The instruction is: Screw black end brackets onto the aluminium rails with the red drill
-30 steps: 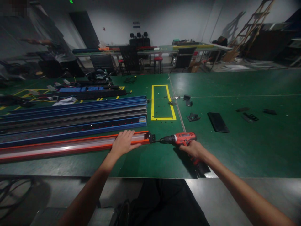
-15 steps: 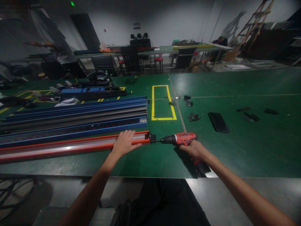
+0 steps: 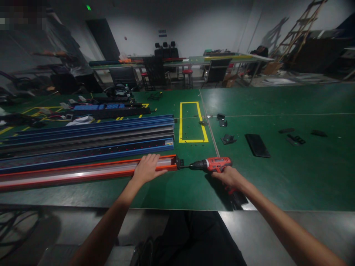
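Note:
An orange-edged metal channel [image 3: 105,171] lies lengthwise near the table's front edge, with a black end cap [image 3: 179,162] at its right end. My left hand [image 3: 146,168] is wrapped over the channel close to that end, thumb on the near side. In my right hand [image 3: 229,176] is a red and black cordless drill [image 3: 217,163], gripped by its handle and pointing left. The drill's bit [image 3: 185,166] reaches to the end cap; whether a screw sits at its tip is too small to tell.
Several blue and black channels [image 3: 138,131] lie behind the orange one. A yellow tape rectangle [image 3: 180,122] marks the green table [image 3: 291,177]. To the right are small black parts [image 3: 229,139] and a flat black slab [image 3: 257,145]. A person [image 3: 63,55] stands at the far left.
Both hands, the channel and the drill hold nearly the same position. The whole view has shifted slightly downward in the picture.

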Available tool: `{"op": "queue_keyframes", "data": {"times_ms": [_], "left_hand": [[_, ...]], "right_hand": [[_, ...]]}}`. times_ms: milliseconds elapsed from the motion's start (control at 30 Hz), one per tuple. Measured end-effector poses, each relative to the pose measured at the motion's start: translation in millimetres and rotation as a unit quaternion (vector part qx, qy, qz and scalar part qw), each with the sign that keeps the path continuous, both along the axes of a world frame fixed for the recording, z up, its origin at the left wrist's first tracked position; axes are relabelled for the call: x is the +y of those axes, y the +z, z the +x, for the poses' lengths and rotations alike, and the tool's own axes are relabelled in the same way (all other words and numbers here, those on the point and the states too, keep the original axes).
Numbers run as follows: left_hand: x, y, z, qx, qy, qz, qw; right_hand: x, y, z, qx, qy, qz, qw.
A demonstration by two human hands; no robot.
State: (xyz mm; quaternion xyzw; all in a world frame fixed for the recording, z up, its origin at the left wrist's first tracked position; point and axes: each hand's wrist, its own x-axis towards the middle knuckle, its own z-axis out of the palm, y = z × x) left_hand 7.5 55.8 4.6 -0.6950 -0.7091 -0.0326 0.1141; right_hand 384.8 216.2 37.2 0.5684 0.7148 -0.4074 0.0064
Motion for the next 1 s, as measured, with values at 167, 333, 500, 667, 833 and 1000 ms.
{"op": "queue_keyframes", "data": {"times_ms": [167, 333, 500, 667, 833, 1000], "left_hand": [[0.1, 1.3, 1.0, -0.01, 0.003, 0.003, 1.0], [-0.3, 4.2, 2.3, -0.011, 0.005, -0.011, 1.0], [0.0, 4.0, 1.9, -0.009, 0.006, -0.018, 1.0], [0.1, 5.3, 2.8, 0.008, 0.011, -0.026, 1.0], [0.4, 6.7, 3.1, -0.002, 0.01, -0.019, 1.0], [0.5, 4.9, 1.6, -0.005, 0.003, -0.023, 1.0]], "right_hand": [[0.5, -1.3, -0.1, -0.009, 0.001, -0.004, 1.0], [2.4, -4.3, 0.7, -0.008, 0.009, 0.0, 1.0], [3.0, -5.9, 1.4, -0.015, 0.014, 0.011, 1.0], [2.9, -4.6, 1.2, -0.015, 0.014, 0.006, 1.0], [2.5, -3.8, 1.1, -0.027, 0.013, 0.003, 1.0], [2.3, -3.9, 1.0, -0.014, 0.013, 0.0, 1.0]]}}
